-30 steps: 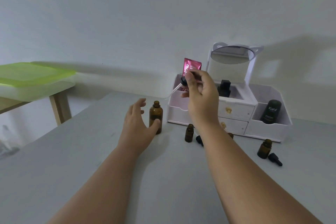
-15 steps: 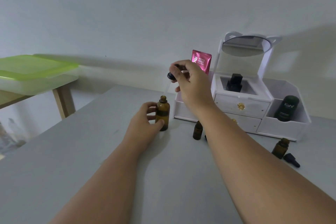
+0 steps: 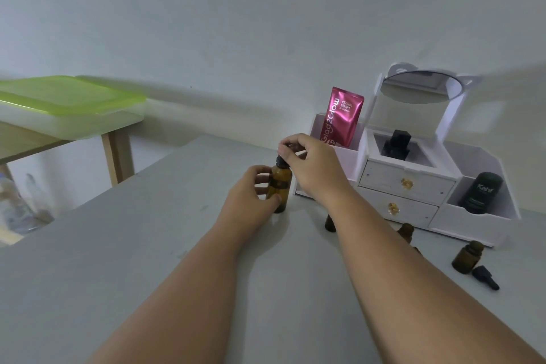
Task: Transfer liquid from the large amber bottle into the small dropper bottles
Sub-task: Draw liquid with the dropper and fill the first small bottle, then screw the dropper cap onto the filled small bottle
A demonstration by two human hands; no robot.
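Note:
The large amber bottle point(image 3: 280, 186) stands upright on the grey table point(image 3: 118, 260). My left hand point(image 3: 251, 198) grips its body from the left. My right hand point(image 3: 310, 162) pinches the black dropper cap point(image 3: 280, 160), which sits on the bottle's neck with its pipette down inside. Three small amber dropper bottles stand open to the right: one point(image 3: 330, 223) partly behind my right forearm, one point(image 3: 405, 232) near the organiser, one point(image 3: 468, 257) further right with a loose black dropper cap point(image 3: 486, 277) lying beside it.
A white drawer organiser point(image 3: 407, 183) with a round mirror point(image 3: 421, 89) stands at the back right, holding a pink sachet point(image 3: 342, 117) and a black tube point(image 3: 480, 193). A green-lidded box point(image 3: 68, 106) rests on a wooden table at the left.
My right hand came down with the dropper from above the bottle and its pipette went into the neck. My left hand closed round the bottle. The view shifted left.

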